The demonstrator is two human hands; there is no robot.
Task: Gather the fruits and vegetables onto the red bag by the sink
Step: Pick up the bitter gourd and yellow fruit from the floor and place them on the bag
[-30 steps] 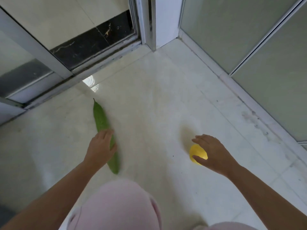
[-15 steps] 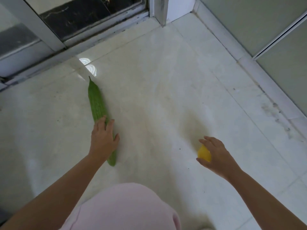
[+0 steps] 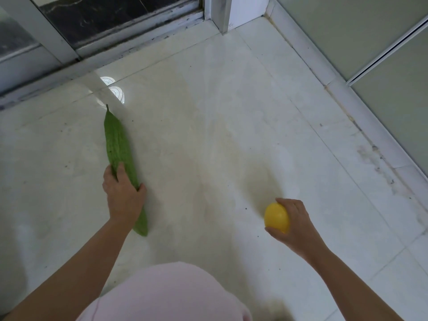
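Early stage, by look of it. Left hand (image 3: 124, 195) closing grip around bitter gourd (image 3: 120, 154), gourd lying on floor (image 3: 208, 135) toward 10 o'clock. Right hand (image 3: 293, 224) cupping yellow lemon (image 3: 276, 217) at 4 o'clock, fingers wrapping it (seemingly lifting clear). Red bag, sink showing nowhere; carrying and placing both remaining.

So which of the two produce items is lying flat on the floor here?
The long green bitter gourd, under the left hand, lies lengthwise on the floor tiles. The round yellow lemon is cupped in the right hand.
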